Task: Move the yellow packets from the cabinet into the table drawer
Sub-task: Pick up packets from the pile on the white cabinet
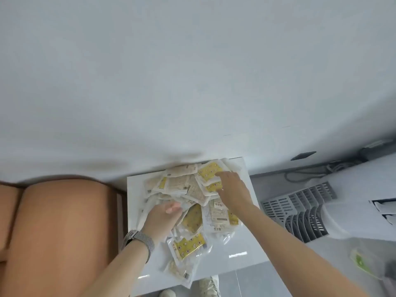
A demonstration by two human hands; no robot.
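Head view is showing an open white drawer (240,260) pulled out from under the near edge of the white desk (192,82), and a heap of packets (192,200) is lying in it. Most of the packets are piled toward the drawer's far side, partly tucked under the desk edge, while a few are spreading toward the near edge, one yellow-faced packet (188,246) lying flat near the drawer's middle.

The left hand (161,217), a watch (140,237) on its wrist, is resting on the left part of the heap with its fingers (173,209) loosely curled over packets; whether it is gripping one cannot be told. The right hand (232,189) is reaching over the far right part of the heap, its fingers (220,174) stretched fairly flat onto a yellow packet (209,171), pressing or sliding rather than clearly pinching.

Judging from this, the task is looking well along: many packets are already sitting in the drawer, and the hands seem to be spreading or settling them. The cabinet is not in view, so how many packets are remaining there cannot be told. The drawer is still standing open.
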